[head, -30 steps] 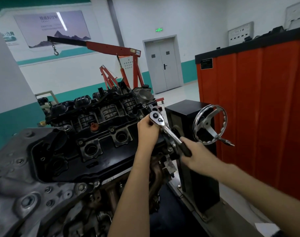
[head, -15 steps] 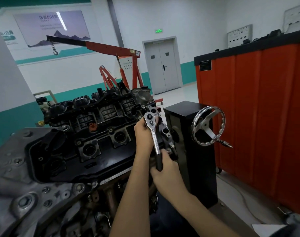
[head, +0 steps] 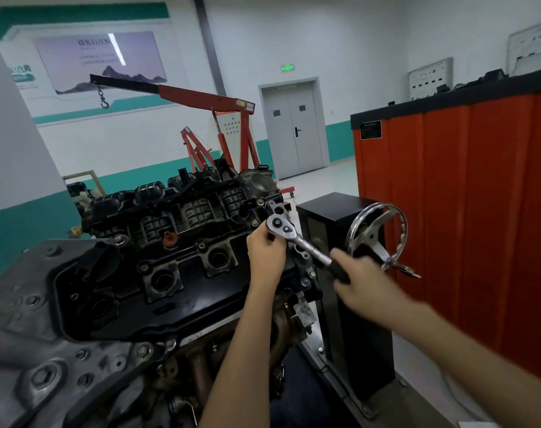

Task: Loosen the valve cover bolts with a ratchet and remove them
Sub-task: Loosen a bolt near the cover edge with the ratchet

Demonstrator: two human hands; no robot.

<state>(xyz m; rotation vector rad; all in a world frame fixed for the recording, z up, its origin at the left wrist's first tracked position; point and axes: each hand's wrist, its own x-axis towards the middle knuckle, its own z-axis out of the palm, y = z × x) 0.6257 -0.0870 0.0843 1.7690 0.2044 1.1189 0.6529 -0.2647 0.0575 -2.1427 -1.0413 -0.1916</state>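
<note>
At far left, the black valve cover (head: pixel 182 291) lies tilted toward the camera. By its right edge, the left hand (head: pixel 267 251) curls its grip just under the head of the ratchet (head: pixel 298 241), hiding whatever the tool sits on. Further right, the blurred right hand (head: pixel 364 282) keeps its grip clasped round the black handle, near a chrome handwheel (head: pixel 372 237).

A green lit sign (head: pixel 287 67) glows above the grey double door (head: pixel 293 131), its characters too small to make out. White Chinese lettering heads the wall poster (head: pixel 87 63), blurred and partly lost in glare. A black plate (head: pixel 370 130) on the orange cabinet (head: pixel 479 180) carries print too fine to read.
</note>
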